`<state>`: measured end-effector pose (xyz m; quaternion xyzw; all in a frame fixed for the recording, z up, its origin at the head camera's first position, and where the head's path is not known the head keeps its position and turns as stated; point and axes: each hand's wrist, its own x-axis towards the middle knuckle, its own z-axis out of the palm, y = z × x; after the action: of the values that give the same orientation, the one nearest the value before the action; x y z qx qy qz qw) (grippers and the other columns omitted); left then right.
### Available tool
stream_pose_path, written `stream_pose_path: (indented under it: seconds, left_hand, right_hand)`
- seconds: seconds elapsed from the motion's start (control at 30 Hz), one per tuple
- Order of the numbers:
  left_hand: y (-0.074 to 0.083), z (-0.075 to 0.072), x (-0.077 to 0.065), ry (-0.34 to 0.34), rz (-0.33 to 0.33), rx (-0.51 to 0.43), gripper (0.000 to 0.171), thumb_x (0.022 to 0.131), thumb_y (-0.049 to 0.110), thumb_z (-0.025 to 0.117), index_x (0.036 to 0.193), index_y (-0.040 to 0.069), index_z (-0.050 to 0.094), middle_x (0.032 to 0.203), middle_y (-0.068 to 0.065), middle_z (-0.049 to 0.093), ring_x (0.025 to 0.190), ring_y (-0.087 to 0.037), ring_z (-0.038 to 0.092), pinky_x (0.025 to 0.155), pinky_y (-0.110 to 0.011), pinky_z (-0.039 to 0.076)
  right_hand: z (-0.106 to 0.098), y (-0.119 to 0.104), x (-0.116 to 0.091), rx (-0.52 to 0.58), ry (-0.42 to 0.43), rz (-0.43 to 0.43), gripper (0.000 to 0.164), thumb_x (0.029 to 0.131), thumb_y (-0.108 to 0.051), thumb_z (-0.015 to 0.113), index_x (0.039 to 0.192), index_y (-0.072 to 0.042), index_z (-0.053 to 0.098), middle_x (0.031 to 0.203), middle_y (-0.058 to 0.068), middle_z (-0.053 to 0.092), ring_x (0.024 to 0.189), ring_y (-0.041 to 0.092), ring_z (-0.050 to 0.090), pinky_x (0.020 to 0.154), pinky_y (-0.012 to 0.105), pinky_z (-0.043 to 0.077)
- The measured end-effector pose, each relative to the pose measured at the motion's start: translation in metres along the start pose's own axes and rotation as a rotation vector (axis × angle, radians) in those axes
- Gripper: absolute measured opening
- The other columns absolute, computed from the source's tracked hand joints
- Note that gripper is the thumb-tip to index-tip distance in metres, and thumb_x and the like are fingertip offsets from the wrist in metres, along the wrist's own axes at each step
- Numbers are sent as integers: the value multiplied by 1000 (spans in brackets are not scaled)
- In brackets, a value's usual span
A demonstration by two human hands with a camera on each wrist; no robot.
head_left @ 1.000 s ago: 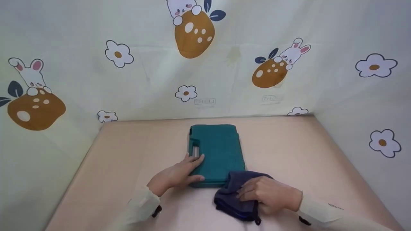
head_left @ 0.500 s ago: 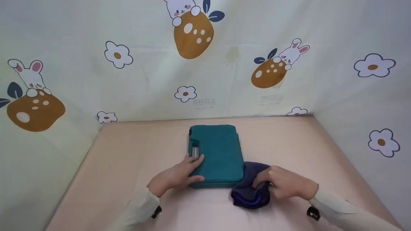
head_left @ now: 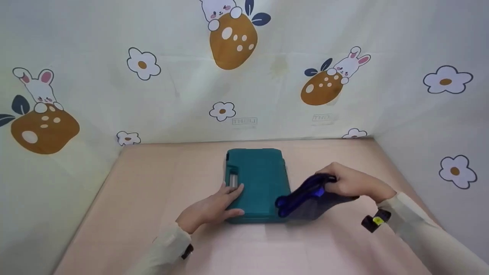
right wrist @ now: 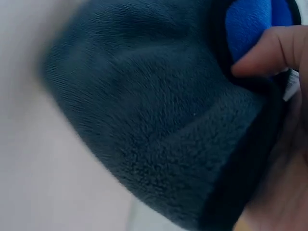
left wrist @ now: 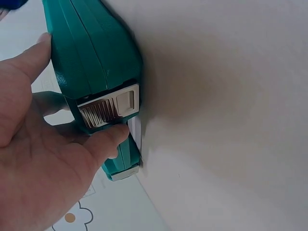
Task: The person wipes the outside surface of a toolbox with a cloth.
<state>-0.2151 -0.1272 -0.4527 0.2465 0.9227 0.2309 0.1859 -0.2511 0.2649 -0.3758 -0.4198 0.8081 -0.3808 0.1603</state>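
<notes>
A flat teal plastic case (head_left: 259, 179) lies on the table with its handle slot at the left. My left hand (head_left: 212, 206) rests on its near left part, thumb and a finger spread over the lid. In the left wrist view, another finger lies beside the metal latch (left wrist: 110, 106). My right hand (head_left: 347, 181) grips a dark grey cloth (head_left: 315, 202) with a blue underside, to the right of the case. The cloth's folded left end overlaps the lid's near right corner. In the right wrist view, the thumb (right wrist: 264, 55) pinches the cloth's dark border.
A pale pink sheet (head_left: 164, 172) covers the table. Behind and at both sides rises a pale fabric wall (head_left: 267, 88) printed with rabbits and flowers. A dark wrist device (head_left: 376, 220) with a yellow-green spot sits at the right sleeve.
My right hand has moved up and to the right, lifting the bunched cloth from the table beside the case's near right corner. The left hand and the case keep their places.
</notes>
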Motion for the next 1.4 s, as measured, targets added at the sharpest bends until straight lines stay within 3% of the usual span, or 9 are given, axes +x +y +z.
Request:
stream_pose_path:
  seconds: [0.17,0.27,0.43,0.6,0.73,0.83,1.0,1.17,1.4]
  left_hand:
    - [1,0,1,-12,-2,1,83,102,51,56,163,10,19,162,-23,22,149,-43,17,113,-57,28]
    - [1,0,1,-15,-13,6,84,101,52,57,163,11,19,162,-22,22,149,-43,16,112,-57,29]
    - [2,0,1,-9,-18,15,85,100,52,58,163,11,20,162,-21,23,149,-43,16,112,-57,29]
    - [2,2,3,6,21,27,82,102,48,59,162,7,21,157,-23,27,148,-45,17,112,-55,31]
    - [1,2,5,-9,0,23,82,102,51,57,163,10,20,159,-22,25,149,-45,14,112,-56,29]
    - [1,2,6,-10,1,22,81,103,50,56,163,10,20,160,-22,25,149,-45,13,113,-55,28]
    - [1,1,6,-10,5,15,80,103,49,57,163,9,21,159,-23,25,149,-45,13,113,-55,28]
    - [1,-1,4,-7,1,16,81,102,49,57,163,10,21,159,-25,25,148,-44,17,112,-56,30]
    - [1,-1,3,-6,10,24,80,103,48,57,163,10,21,159,-24,25,148,-44,19,112,-56,30]
  right_hand:
    - [-24,-13,15,-57,238,80,17,84,12,55,80,-3,62,70,-5,53,58,11,51,53,24,41]
    - [-23,-19,35,-85,379,83,17,88,11,52,89,1,66,76,1,56,63,17,52,57,27,42]
    - [-2,-21,84,-203,541,29,36,96,9,48,128,5,63,116,15,67,94,26,62,85,38,52]
    - [25,-14,132,-360,632,-49,44,97,14,46,141,12,46,142,27,51,129,36,52,108,49,40]
    - [44,-7,160,-457,550,-7,52,101,10,45,152,11,31,155,29,34,144,38,34,115,47,28]
    - [58,-3,173,-496,366,138,54,106,1,42,157,7,23,162,25,23,149,34,22,117,45,22]
    - [78,3,188,-543,87,351,59,103,-2,51,158,-3,32,164,18,23,151,33,15,118,46,19]
    - [88,7,197,-643,44,422,70,96,2,63,159,-14,37,165,12,25,151,36,15,117,48,20]
    - [90,12,205,-695,11,405,86,94,5,68,163,-28,28,168,7,17,151,39,9,116,53,16]
